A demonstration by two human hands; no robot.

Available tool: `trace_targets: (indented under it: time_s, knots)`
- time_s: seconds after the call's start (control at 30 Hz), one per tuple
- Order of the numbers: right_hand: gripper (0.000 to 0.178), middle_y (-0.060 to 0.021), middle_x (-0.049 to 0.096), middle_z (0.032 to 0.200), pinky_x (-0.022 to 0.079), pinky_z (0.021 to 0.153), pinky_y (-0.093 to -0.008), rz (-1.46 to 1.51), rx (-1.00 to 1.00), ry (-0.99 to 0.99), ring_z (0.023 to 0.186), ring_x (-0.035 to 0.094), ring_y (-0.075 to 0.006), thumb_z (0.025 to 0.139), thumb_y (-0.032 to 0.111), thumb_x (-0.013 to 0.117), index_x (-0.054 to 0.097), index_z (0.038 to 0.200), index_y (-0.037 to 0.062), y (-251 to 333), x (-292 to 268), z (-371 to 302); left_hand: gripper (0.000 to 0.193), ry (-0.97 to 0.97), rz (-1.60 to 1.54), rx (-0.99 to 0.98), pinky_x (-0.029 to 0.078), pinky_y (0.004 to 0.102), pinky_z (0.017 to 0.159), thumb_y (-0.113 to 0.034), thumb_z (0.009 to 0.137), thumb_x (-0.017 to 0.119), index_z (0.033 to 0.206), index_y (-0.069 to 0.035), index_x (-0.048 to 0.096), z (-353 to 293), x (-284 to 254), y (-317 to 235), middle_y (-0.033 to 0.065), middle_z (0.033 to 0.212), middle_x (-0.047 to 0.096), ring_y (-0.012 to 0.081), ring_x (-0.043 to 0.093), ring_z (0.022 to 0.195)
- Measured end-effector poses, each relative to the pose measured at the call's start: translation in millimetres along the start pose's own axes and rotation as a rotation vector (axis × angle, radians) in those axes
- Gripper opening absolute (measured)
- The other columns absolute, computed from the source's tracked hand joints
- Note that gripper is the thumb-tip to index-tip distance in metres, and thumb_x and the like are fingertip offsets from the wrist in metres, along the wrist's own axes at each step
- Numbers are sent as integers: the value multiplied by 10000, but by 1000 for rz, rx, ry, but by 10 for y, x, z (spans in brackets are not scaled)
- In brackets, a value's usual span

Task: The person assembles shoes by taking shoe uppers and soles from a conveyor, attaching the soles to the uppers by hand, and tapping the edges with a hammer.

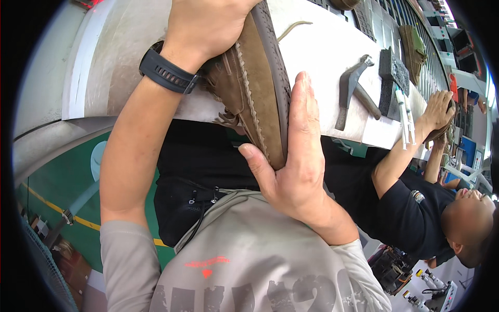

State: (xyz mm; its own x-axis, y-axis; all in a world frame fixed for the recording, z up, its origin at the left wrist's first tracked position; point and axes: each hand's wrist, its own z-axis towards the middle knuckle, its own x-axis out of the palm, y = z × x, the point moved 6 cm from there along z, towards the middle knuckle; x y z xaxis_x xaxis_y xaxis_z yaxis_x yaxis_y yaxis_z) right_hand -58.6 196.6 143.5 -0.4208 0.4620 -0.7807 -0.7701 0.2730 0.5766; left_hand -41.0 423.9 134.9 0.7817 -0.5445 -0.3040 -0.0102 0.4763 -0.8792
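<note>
A brown suede shoe (266, 86) with pale whip stitching, fringe and a dark sole is held on its side above the near edge of the work table. My left hand (210, 23), with a black watch on its wrist, grips the shoe's upper end; its fingertips are out of sight. My right hand (299, 166) has its fingers stretched out along the sole, and its palm meets the shoe's lower end. The thumb stands apart from the other fingers.
On the pale table (317, 49) at right lie a metal-headed tool with dark handles (349, 86), a black block (392, 78) and thin white tubes (404, 117). Beyond runs a roller conveyor (434, 52) with another shoe (412, 49). A co-worker (416, 208) handles a shoe at far right.
</note>
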Motion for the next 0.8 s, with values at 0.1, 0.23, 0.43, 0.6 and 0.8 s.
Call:
trace_targets:
  time_s: [0.1,0.23,0.43,0.6,0.8]
  knots:
    - [962,-422,284,1639,284,1259,-552,15,8,28,1526,332,-559,870,57,806,216,1579,-214,40,20,-15,397,0,85,-15,555,430,840,-327,935,740,1061,49,714,5,15,63,273,963,738,388,727,936]
    - [1049,-435,362,1583,320,1210,-644,-213,-17,58,1515,352,-566,776,83,869,252,1583,-179,142,-32,58,414,-36,116,42,555,450,857,-339,938,735,1067,53,700,24,13,62,288,993,732,413,721,975]
    - [978,-405,344,1617,317,1228,-605,-228,-10,13,1498,386,-560,811,49,816,258,1576,-193,159,-34,76,432,-25,135,3,556,464,862,-351,936,737,1085,51,681,-7,0,61,293,990,726,443,713,983]
    - [1020,-413,380,1583,392,1185,-608,-407,-86,73,1470,451,-523,750,116,857,313,1567,-160,192,-38,169,442,-15,125,-24,559,463,854,-357,932,743,1085,52,679,-9,11,46,296,989,727,452,714,970]
    - [986,-415,393,1564,375,1193,-608,-320,-92,139,1442,464,-535,789,241,861,360,1539,-157,246,-86,441,455,-34,71,-34,565,447,887,-341,921,758,1111,66,685,-19,-20,82,293,992,733,426,726,993]
